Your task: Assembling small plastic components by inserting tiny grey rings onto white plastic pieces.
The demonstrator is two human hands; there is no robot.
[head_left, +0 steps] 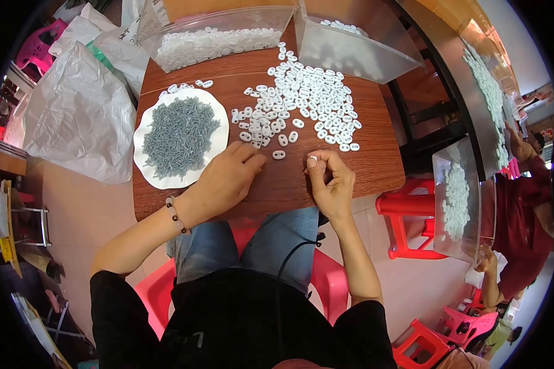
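My left hand rests palm down on the wooden table, fingers curled beside the edge of a white plate heaped with small grey pieces; whether it holds one is hidden. My right hand pinches a small white oval piece between thumb and fingers. One single white piece lies between my hands. A spread of white oval pieces covers the table beyond them.
Two clear plastic bins stand at the far edge: one full of white pieces, one nearly empty. Plastic bags sit at left. Another person at right holds a clear bin. Red stools stand around.
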